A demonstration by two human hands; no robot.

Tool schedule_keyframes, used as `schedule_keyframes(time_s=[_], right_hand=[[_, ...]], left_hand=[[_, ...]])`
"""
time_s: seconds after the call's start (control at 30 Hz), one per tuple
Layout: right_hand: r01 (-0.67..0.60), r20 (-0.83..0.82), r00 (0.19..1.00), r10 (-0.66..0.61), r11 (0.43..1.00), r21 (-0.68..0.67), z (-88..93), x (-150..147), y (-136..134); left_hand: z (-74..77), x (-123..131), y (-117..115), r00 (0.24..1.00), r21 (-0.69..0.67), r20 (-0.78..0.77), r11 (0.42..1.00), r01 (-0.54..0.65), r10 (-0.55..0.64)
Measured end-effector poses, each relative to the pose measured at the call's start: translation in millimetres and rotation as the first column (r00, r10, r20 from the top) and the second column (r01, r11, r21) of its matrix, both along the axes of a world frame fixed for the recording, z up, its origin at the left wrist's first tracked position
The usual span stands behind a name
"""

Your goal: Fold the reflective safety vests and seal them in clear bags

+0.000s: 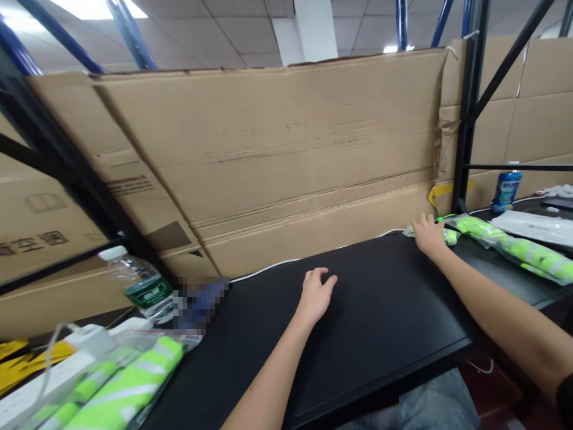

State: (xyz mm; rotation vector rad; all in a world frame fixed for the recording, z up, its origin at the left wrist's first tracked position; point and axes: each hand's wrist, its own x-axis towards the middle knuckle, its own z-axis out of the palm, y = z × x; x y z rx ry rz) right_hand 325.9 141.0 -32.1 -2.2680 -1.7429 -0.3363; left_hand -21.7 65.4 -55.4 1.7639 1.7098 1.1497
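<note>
My left hand (316, 295) rests on the bare black table (380, 322) near its middle, fingers loosely curled and apart, holding nothing. My right hand (427, 234) reaches to the far right edge of the table and lies on the end of a clear plastic bag of neon green reflective bands (510, 245). Its fingers press down on the bag's near end; whether they grip it is unclear. The bag stretches away to the right across the neighbouring table.
A cardboard wall (286, 161) stands behind the table. At the left lie a water bottle (141, 285), a white power strip (49, 373) and another bag of green bands (120, 388). A blue can (505, 191) and white packet (535, 226) sit far right. Black rack posts (468, 113) rise nearby.
</note>
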Motion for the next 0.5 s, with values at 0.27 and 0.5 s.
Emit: schedule_keyframes(time_s=[0.27, 0.5], right_hand=[[0.039, 0.050, 0.998, -0.032, 0.987, -0.153, -11.6, 28.3, 14.6], [0.091, -0.037, 0.994, -0.098, 0.982, -0.163, -17.1, 35.6, 24.7]], left_hand=[[33.7, 20.5, -46.3, 0.996, 0.114, -0.011, 0.989, 0.091, -0.090], [61.8, -18.7, -143.7, 0.884, 0.271, -0.467, 0.950, 0.154, -0.010]])
